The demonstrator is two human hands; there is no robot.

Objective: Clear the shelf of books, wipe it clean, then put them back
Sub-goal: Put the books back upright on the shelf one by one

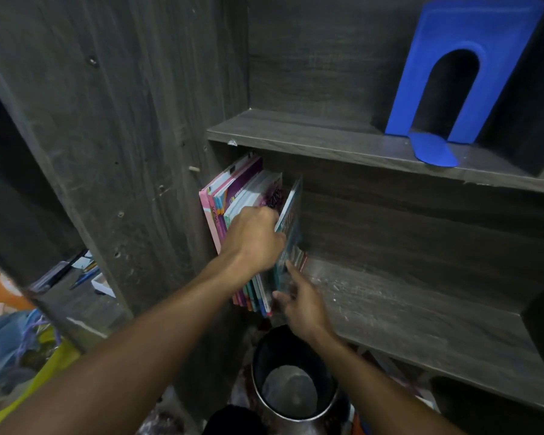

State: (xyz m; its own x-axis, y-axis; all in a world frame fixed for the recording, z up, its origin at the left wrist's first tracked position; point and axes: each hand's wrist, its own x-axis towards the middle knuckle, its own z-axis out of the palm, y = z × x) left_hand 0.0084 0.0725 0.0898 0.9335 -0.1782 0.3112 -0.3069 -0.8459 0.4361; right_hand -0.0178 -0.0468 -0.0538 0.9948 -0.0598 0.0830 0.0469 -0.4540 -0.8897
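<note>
Fingers of L hand [253,240] curl over books [242,189]; R hand [302,304] pinches teal book [291,215] btwn thumb & forefinger, on lower shelf [405,309].

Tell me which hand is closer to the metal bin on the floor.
Right. The right hand holds the teal book's lower edge just above the metal bin; the left hand is higher up, gripping the upright books.

The left forearm [139,356] and right forearm [374,381] are both bare, with no sleeve in view up to the lower edge. The left hand [253,243] and right hand [302,304] are bare too, with knuckles and wrist tendons plainly showing.
</note>
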